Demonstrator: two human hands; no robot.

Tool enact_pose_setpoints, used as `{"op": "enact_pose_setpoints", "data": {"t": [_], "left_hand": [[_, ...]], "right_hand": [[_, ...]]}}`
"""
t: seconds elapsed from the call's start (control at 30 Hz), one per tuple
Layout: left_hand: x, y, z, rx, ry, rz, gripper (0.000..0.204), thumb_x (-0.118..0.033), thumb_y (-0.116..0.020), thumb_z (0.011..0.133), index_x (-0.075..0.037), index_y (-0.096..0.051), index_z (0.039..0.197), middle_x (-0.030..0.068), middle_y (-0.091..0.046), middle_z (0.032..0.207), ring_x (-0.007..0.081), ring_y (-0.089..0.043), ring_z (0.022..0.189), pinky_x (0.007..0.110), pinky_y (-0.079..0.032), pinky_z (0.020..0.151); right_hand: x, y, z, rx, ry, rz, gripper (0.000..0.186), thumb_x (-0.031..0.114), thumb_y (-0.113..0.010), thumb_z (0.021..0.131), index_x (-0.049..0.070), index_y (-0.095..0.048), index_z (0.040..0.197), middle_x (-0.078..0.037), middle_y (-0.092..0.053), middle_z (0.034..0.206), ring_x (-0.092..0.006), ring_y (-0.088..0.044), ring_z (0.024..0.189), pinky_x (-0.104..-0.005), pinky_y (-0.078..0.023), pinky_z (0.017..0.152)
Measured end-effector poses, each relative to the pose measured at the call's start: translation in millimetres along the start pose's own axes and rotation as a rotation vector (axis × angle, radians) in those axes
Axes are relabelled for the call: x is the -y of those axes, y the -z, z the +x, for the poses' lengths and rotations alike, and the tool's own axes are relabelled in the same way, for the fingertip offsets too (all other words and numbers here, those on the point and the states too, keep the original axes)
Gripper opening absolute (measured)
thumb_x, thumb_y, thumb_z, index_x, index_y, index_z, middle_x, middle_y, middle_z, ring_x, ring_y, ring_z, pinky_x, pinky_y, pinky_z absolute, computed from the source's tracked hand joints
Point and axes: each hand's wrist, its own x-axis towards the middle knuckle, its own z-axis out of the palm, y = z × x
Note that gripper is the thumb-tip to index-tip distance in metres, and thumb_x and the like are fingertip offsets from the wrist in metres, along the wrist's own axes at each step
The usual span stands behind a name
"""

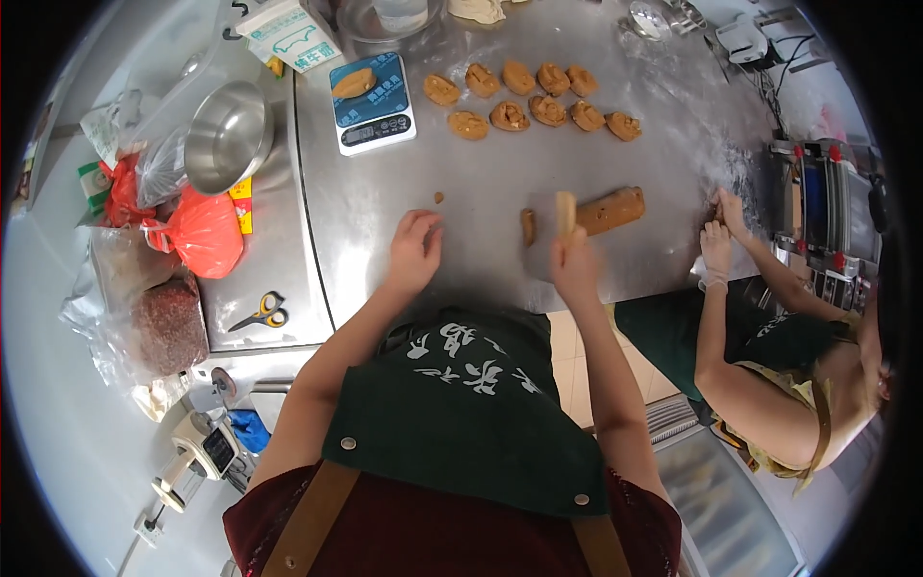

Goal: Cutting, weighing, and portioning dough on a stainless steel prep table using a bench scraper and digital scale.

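My right hand [574, 267] grips a pale scraper [565, 213] held upright against the cut end of a brown dough log [611, 209] on the steel table [481, 183]. A small cut slice [528, 226] lies just left of the scraper. My left hand [415, 252] rests on the table with fingers curled and nothing in it, near a tiny dough crumb [438, 197]. Several shaped dough pieces [532, 101] lie in two rows farther back. One dough piece [354, 84] sits on a blue kitchen scale [375, 108].
A co-worker's gloved hands [719, 236] work at the table's right edge beside a roller machine [822, 212]. On the left counter are a steel bowl [227, 137], orange bags [197, 231], yellow-handled scissors [261, 313], a carton [288, 34] and a bag of reddish grains [168, 327].
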Motion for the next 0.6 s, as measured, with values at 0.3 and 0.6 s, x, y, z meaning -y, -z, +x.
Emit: {"op": "enact_pose_setpoints", "data": {"t": [0.3, 0.6], "left_hand": [[-27, -43, 18, 0.334, -0.444, 0.200, 0.038, 0.004, -0.056, 0.070, -0.002, -0.054, 0.107, 0.0123, -0.052, 0.114, 0.0294, -0.049, 0.105, 0.036, -0.043, 0.087], [-13, -53, 37, 0.555, -0.659, 0.573, 0.031, -0.005, -0.062, 0.064, -0.006, -0.057, 0.094, 0.0071, -0.051, 0.092, 0.0261, -0.049, 0.092, 0.036, -0.043, 0.082]], "right_hand": [[32, 12, -22, -0.009, -0.006, 0.026, 0.031, 0.019, -0.050, 0.087, -0.001, -0.040, 0.108, -0.021, -0.058, 0.064, -0.0407, -0.058, 0.058, -0.0475, -0.045, 0.055], [32, 5, -42, -0.020, -0.033, 0.041, 0.030, 0.019, -0.051, 0.086, -0.001, -0.041, 0.107, -0.020, -0.058, 0.064, -0.0406, -0.058, 0.058, -0.0473, -0.045, 0.054]]}}
